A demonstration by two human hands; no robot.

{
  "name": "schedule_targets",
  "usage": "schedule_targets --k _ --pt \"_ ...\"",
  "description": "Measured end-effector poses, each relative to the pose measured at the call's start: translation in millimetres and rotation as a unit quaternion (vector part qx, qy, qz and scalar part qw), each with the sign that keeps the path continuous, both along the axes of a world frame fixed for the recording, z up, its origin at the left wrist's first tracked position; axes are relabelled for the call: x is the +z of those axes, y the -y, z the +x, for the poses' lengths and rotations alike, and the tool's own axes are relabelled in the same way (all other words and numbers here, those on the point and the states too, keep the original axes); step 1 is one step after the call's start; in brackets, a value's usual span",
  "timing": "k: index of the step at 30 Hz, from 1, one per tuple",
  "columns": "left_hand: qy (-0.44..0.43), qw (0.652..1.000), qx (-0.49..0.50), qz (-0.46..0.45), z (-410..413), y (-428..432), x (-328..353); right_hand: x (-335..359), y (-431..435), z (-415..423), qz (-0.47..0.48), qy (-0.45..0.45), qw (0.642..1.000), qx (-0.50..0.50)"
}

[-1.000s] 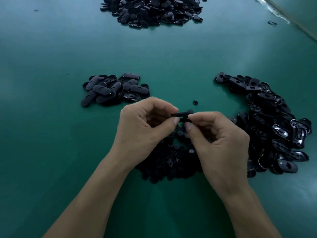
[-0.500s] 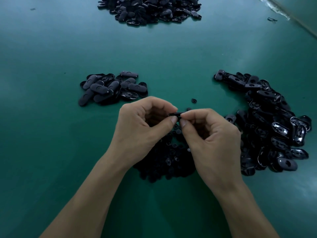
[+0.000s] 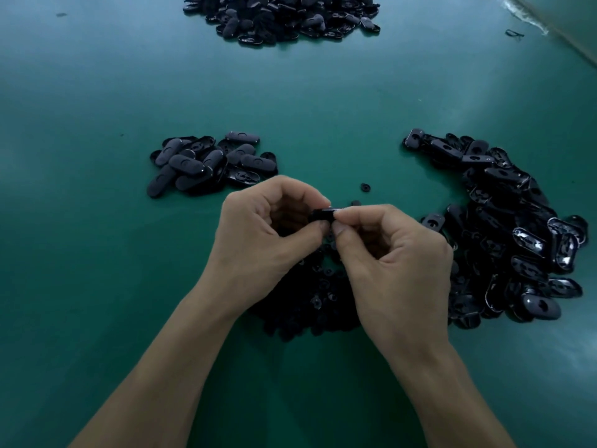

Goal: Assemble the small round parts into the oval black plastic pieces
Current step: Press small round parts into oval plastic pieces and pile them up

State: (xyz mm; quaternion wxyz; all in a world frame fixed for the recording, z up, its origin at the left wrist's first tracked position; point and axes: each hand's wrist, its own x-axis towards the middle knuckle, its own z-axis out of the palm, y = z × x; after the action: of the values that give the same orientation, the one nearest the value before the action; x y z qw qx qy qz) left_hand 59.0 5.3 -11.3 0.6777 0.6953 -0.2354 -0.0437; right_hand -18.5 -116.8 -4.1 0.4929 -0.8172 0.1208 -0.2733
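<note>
My left hand (image 3: 268,234) and my right hand (image 3: 391,257) meet above the green table, both pinching one oval black plastic piece (image 3: 323,214) between thumbs and forefingers. Only its top edge shows; any round part in it is hidden by my fingertips. Under my hands lies a heap of small round parts (image 3: 310,302). A pile of oval pieces (image 3: 517,227) spreads out at the right. A smaller pile of oval pieces (image 3: 210,163) lies at the left, just beyond my left hand.
A large heap of oval pieces (image 3: 281,17) sits at the far edge of the table. Two loose round parts (image 3: 365,187) lie just beyond my fingers. A pale table edge (image 3: 549,24) runs along the top right corner.
My right hand has slid left along the oval piece until its fingertips meet my left hand's. The oval piece is more covered than before.
</note>
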Motion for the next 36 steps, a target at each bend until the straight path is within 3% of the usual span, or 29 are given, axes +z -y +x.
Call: schedule_targets --k 13,19,31,36 --pt "-0.002 1.0 0.001 -0.007 1 0 2 1 6 -1 0.033 -0.003 0.998 0.05" --pt "0.003 1.0 -0.01 0.001 0 1 2 -1 16 0 -0.012 -0.004 0.999 0.035" --pt "-0.006 1.0 -0.019 0.001 2 -1 1 -2 29 2 0.113 -0.039 0.986 0.117" --pt "-0.018 1.0 -0.019 -0.004 2 -1 1 0 29 2 0.11 -0.04 0.985 0.124"
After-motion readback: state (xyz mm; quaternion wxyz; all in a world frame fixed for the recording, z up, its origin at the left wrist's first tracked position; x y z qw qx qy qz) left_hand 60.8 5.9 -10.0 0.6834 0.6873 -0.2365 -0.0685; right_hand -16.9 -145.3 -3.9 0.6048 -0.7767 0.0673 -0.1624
